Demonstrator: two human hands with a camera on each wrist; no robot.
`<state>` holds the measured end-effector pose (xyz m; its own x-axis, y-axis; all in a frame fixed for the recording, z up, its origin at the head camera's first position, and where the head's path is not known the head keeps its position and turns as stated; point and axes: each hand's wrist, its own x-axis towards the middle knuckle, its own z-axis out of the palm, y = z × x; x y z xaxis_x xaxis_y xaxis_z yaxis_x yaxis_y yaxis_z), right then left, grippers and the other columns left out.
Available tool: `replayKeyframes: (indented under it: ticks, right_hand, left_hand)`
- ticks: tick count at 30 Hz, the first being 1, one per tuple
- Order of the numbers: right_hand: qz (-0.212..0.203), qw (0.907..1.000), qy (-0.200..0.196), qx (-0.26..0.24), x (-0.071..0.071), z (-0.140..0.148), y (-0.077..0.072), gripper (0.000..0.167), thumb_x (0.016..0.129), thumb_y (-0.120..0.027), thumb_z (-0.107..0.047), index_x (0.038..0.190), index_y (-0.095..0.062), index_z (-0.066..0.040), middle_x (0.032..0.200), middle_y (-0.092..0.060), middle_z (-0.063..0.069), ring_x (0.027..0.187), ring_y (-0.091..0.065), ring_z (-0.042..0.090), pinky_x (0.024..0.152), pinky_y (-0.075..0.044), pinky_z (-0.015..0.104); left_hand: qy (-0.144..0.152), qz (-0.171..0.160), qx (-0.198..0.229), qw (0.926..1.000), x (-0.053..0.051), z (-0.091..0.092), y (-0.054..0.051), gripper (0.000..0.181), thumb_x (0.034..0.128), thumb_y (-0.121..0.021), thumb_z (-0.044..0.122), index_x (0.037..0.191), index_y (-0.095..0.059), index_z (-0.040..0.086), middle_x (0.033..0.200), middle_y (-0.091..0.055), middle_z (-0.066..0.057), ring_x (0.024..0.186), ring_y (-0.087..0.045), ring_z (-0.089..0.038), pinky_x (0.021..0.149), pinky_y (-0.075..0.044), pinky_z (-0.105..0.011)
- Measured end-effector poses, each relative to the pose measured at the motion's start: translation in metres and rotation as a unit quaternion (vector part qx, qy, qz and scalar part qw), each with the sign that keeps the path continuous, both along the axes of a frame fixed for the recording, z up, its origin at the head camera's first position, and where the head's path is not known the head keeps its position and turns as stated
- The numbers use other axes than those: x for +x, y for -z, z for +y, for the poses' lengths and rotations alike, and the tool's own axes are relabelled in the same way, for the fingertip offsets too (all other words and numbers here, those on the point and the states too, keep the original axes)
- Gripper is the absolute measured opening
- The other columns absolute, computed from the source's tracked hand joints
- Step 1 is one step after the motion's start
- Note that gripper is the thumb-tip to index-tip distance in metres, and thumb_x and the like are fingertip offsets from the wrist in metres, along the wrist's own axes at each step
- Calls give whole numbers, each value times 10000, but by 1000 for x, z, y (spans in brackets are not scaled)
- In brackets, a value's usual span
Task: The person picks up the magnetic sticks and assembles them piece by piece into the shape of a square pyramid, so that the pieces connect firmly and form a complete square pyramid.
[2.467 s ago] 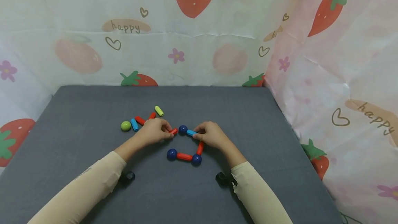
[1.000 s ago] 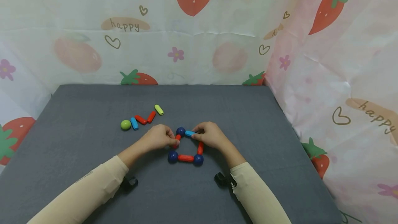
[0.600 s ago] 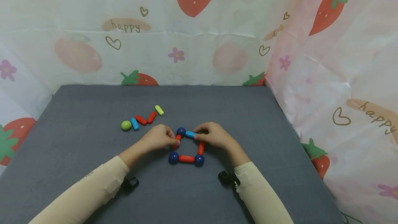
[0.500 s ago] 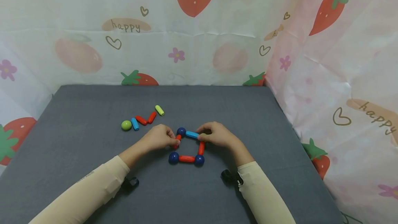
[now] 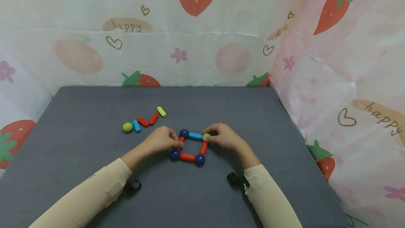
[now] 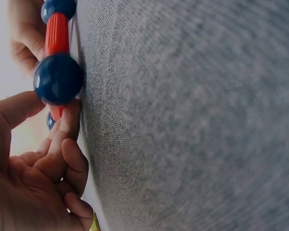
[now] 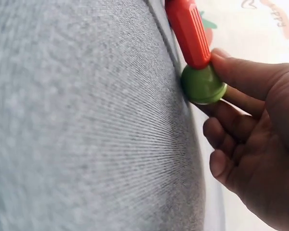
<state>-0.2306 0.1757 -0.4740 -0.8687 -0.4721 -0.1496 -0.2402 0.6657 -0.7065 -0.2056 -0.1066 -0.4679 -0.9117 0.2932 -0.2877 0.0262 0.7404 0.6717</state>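
Note:
On the grey cloth lies a closed frame of toy rods and balls. Its left side is a red rod point(image 5: 180, 143), pinched by my left hand point(image 5: 159, 139) close to the near-left blue ball point(image 6: 59, 79). At the far right corner my right hand point(image 5: 224, 136) pinches a green ball point(image 7: 203, 84) between thumb and fingers. A light-blue rod point(image 5: 195, 135) spans from this ball to the far-left blue ball point(image 5: 184, 133). Another red rod point(image 7: 189, 33) runs from the green ball to the near-right blue ball point(image 5: 200, 159), and a third red rod point(image 5: 187, 157) forms the near side.
Left of the frame lie a loose green ball point(image 5: 127, 127), a blue rod point(image 5: 136, 126), two red rods point(image 5: 143, 122) and a yellow-green rod point(image 5: 161, 111). A printed strawberry curtain point(image 5: 202, 62) stands behind the table point(image 5: 95, 105).
My left hand has brought a red rod into the frame's left side. My right hand has slid right, off the blue rod to the green ball. The frame's near side has shifted away from me.

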Motion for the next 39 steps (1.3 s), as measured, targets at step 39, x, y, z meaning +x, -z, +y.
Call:
replayKeyframes:
  ticks: [39]
  right_hand:
    - [254,9971,709,94,8,-15,-1,257,979,-692,-406,1110,-779,-203,1050,-722,-42,913,-625,148,814,-526,359]
  left_hand:
    - [113,528,217,9983,-38,3,2,196,949,-745,313,1059,-762,152,993,-743,9,882,-637,-179,788,-490,-355]
